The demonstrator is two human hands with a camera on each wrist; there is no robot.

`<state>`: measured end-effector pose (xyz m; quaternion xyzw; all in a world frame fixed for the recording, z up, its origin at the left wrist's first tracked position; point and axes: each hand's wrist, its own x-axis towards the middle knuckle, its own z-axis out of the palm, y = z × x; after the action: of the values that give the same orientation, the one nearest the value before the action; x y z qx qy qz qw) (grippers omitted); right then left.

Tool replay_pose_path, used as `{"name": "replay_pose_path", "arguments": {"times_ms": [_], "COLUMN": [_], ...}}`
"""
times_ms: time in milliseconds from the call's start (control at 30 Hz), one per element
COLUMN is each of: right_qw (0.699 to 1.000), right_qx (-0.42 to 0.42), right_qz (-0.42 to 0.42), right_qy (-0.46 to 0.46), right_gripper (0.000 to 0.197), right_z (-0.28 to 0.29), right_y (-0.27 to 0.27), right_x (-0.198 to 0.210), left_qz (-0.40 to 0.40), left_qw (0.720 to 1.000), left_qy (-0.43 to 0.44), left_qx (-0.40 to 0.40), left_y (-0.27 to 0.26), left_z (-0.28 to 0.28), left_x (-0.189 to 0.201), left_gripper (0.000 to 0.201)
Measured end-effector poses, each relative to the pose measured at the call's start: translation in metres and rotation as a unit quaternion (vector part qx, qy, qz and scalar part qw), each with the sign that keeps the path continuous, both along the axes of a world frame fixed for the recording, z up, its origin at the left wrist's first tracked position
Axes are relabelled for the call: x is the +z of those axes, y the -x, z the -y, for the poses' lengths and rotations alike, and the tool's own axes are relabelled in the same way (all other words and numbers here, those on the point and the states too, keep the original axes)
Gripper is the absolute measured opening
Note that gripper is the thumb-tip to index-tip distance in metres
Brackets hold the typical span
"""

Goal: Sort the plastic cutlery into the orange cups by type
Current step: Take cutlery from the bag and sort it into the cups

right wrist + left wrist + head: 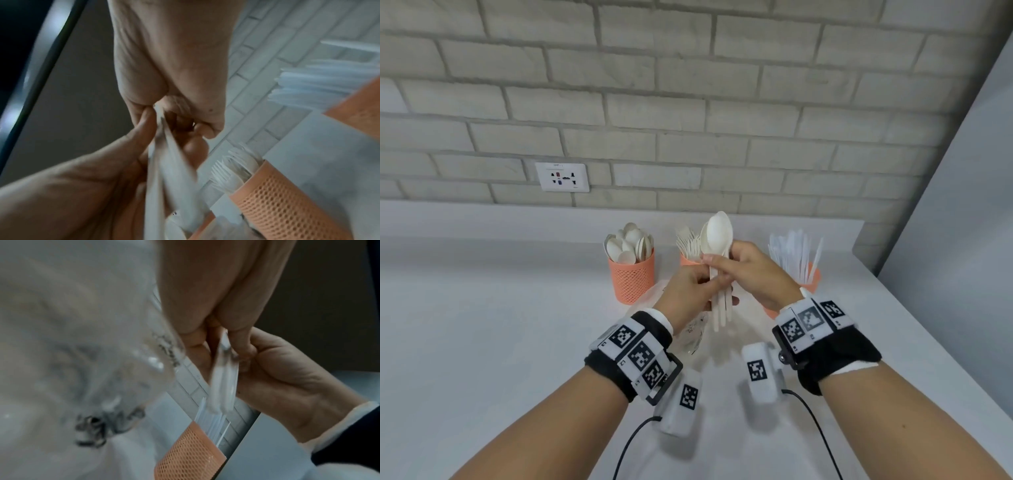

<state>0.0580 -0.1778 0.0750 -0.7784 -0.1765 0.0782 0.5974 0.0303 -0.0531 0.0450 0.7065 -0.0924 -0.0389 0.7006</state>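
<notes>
Three orange cups (631, 277) stand at your twelve o'clock, one each of spoons, forks and knives; your left hand (690, 294) and right hand (756, 274), fingers curled, both grip a small bunch of spoons (719, 260) upright before the middle cup.

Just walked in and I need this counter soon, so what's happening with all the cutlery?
A person is sorting plastic cutlery into three orange mesh cups. Both the left hand and the right hand hold a small bunch of spoons upright above the counter. The left cup already holds spoons, the middle cup forks, and the right cup clear knives. A clear plastic bag lies under the hands.
</notes>
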Motion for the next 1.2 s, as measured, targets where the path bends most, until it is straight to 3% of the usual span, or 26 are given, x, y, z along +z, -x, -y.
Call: {"name": "replay_pose_path", "arguments": {"times_ms": [67, 133, 233, 267, 333, 400, 467, 533, 600, 667, 733, 833, 933, 1067, 1200], "right_qw": [0.998, 0.996, 0.994, 0.992, 0.984, 0.972, 0.961, 0.96, 0.965, 0.965, 0.963, 0.96, 0.962, 0.97, 0.95], "right_qx": [0.015, 0.032, 0.019, 0.011, -0.012, -0.034, -0.056, -0.074, -0.091, -0.099, -0.105, -0.113, -0.124, -0.103, -0.061], "right_qz": [-0.032, -0.037, -0.013, -0.007, 0.005, 0.008, 0.007, 0.016, 0.02, 0.006, -0.007, -0.008, -0.01, -0.01, -0.047], "right_qy": [-0.05, -0.071, -0.104, -0.127, -0.177, -0.231, -0.269, -0.269, -0.246, -0.244, -0.249, -0.255, -0.241, -0.22, -0.301], "right_gripper": [0.016, 0.017, 0.016, 0.013, 0.008, 0.013, 0.018, 0.017, 0.016, 0.017, 0.015, 0.014, 0.016, 0.012, 0.012], "right_z": [0.001, -0.002, -0.009, -0.012, -0.019, -0.031, -0.048, -0.067, -0.086, -0.102, -0.115, -0.129, -0.138, -0.144, -0.144], "right_y": [-0.002, -0.004, -0.011, -0.014, -0.02, -0.025, -0.032, -0.041, -0.05, -0.059, -0.066, -0.075, -0.086, -0.095, -0.104], "right_x": [0.002, 0.004, 0.015, 0.02, 0.029, 0.035, 0.034, 0.027, 0.015, 0.003, -0.007, -0.018, -0.024, -0.029, -0.027], "left_qz": [-0.007, 0.017, 0.093, 0.109, 0.114, 0.109, 0.097, 0.083, 0.055, -0.009, -0.058, -0.071, -0.061, -0.04, -0.019], "left_qw": [1.0, 0.997, 0.983, 0.981, 0.983, 0.965, 0.944, 0.935, 0.935, 0.942, 0.955, 0.963, 0.97, 0.973, 0.969], "left_qy": [-0.007, -0.071, -0.158, -0.146, -0.023, 0.11, 0.146, 0.079, -0.041, -0.142, -0.185, -0.22, -0.208, -0.177, -0.174], "left_qx": [-0.019, -0.026, 0.027, 0.065, 0.143, 0.211, 0.28, 0.337, 0.348, 0.303, 0.223, 0.137, 0.115, 0.143, 0.173], "left_y": [0.001, 0.002, 0.002, 0.0, -0.003, -0.011, -0.022, -0.036, -0.047, -0.056, -0.061, -0.071, -0.085, -0.103, -0.112], "left_z": [-0.006, -0.013, -0.031, -0.039, -0.062, -0.089, -0.114, -0.133, -0.148, -0.16, -0.165, -0.165, -0.163, -0.162, -0.166], "left_x": [0.001, 0.005, 0.023, 0.031, 0.05, 0.063, 0.061, 0.046, 0.026, 0.004, -0.01, -0.021, -0.025, -0.032, -0.042], "left_gripper": [0.029, 0.026, 0.017, 0.016, 0.013, 0.013, 0.017, 0.014, 0.005, 0.04, 0.079, 0.111, 0.121, 0.128, 0.129]}}
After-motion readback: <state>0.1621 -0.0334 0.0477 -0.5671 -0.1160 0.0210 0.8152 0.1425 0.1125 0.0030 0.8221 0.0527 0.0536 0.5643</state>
